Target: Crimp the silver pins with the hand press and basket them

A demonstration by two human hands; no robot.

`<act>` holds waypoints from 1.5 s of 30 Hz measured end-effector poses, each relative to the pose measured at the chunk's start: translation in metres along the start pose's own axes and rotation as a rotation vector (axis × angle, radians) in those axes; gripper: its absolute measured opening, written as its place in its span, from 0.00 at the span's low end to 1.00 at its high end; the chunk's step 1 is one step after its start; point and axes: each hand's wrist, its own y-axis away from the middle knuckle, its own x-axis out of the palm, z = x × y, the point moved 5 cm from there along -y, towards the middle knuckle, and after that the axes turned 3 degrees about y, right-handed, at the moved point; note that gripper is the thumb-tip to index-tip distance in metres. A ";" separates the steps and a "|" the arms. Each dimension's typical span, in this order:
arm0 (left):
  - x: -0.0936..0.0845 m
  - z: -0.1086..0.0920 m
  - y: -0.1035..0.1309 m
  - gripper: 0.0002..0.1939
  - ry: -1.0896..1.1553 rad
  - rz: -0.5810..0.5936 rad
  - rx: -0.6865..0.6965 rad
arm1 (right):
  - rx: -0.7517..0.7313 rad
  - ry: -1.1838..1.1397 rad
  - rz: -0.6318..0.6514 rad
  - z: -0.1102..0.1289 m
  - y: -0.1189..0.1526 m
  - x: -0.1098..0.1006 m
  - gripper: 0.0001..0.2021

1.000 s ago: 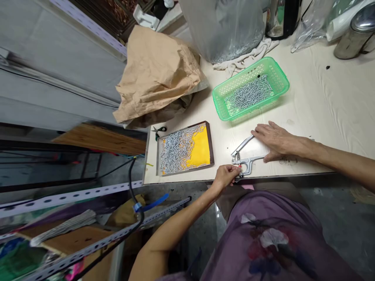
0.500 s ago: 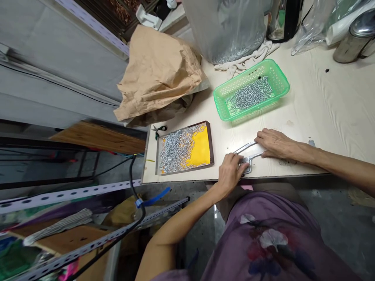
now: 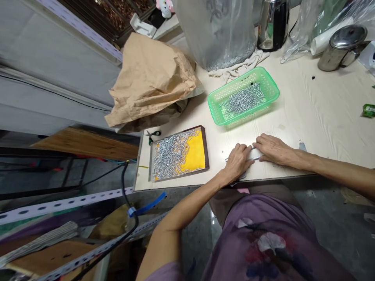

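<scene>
Right at the front edge of the tabletop (image 3: pixel 319 113), both bare hands meet over a silvery hand tool (image 3: pixel 256 158), which lies just to the right of the shallow tray (image 3: pixel 195 155). The right hand (image 3: pixel 272 148) grasps the ends of its two handles, fingers on the far one and thumb by the near one, with a narrow gap showing between them. The left hand (image 3: pixel 236 160) is laid across the working end, fingers bent; from where I stand I can't tell whether it grips or only presses, and whatever sits in the tool's head is hidden beneath it.

How far along is it? Midway, I'd judge. Small metal pieces (image 3: pixel 169 157) cover the left side of the tray, close to the tabletop's left front corner, while the yellow floor lies bare toward the tray's right wall. More pieces (image 3: pixel 244 99) spread over the bottom of the green basket (image 3: pixel 272 89), farther from the front edge. With plenty loose in both, a good deal seems left to handle, but I can't say from here which lot is finished. Scissors (image 3: pixel 154 133) lie by the left edge, untouched, beyond the tray's far left corner.
</scene>
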 end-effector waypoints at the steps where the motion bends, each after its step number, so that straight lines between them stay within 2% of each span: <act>1: -0.001 0.000 -0.001 0.23 -0.001 0.003 -0.010 | -0.004 0.001 0.000 0.000 0.001 0.001 0.14; 4: -0.003 0.000 -0.005 0.20 0.003 0.014 -0.031 | -0.018 -0.020 -0.021 -0.001 0.002 0.004 0.13; 9: -0.004 -0.002 -0.007 0.07 0.047 0.055 -0.023 | -0.070 -0.060 -0.079 -0.003 0.004 0.008 0.04; 13: -0.003 -0.004 -0.009 0.04 0.072 0.073 -0.021 | -0.119 -0.087 -0.077 0.000 0.002 0.010 0.11; 18: -0.001 -0.001 -0.012 0.05 0.055 0.074 -0.008 | -0.073 -0.117 -0.109 0.001 0.003 0.012 0.13; 20: 0.001 0.001 -0.010 0.04 0.023 0.039 0.005 | -0.040 -0.117 -0.118 -0.002 0.005 0.009 0.10; 21: 0.002 0.001 -0.007 0.06 0.009 0.001 0.011 | -0.027 -0.118 -0.122 -0.006 0.006 0.008 0.09; 24: 0.011 -0.003 0.004 0.15 0.009 -0.151 0.035 | -0.034 -0.123 -0.114 -0.020 0.007 0.002 0.21; 26: 0.024 -0.011 0.014 0.18 0.041 -0.221 0.078 | -0.065 -0.134 -0.102 -0.029 0.006 0.000 0.24; 30: 0.049 -0.031 0.028 0.18 0.114 -0.293 0.122 | 0.047 -0.058 -0.112 -0.046 -0.008 -0.002 0.16; 33: 0.054 -0.036 0.030 0.18 0.159 -0.311 0.089 | 0.143 0.035 -0.113 -0.048 -0.025 -0.007 0.16; 35: 0.051 -0.037 0.028 0.18 0.184 -0.304 0.078 | 0.169 0.061 -0.128 -0.041 -0.038 -0.013 0.17; 37: 0.046 -0.038 0.024 0.18 0.206 -0.284 0.072 | 0.146 0.076 -0.134 -0.023 -0.050 -0.018 0.15; 39: 0.043 -0.040 0.021 0.18 0.235 -0.235 0.073 | -0.003 0.062 -0.110 0.010 -0.060 -0.018 0.11; 41: 0.046 -0.044 0.027 0.17 0.293 -0.167 0.092 | -0.260 0.035 -0.046 0.050 -0.066 -0.012 0.08; 43: 0.050 -0.046 0.043 0.16 0.368 -0.123 0.115 | -0.430 0.054 -0.009 0.078 -0.069 -0.003 0.08; 45: 0.052 -0.040 0.066 0.14 0.409 -0.129 0.121 | -0.518 0.083 -0.027 0.092 -0.073 0.008 0.08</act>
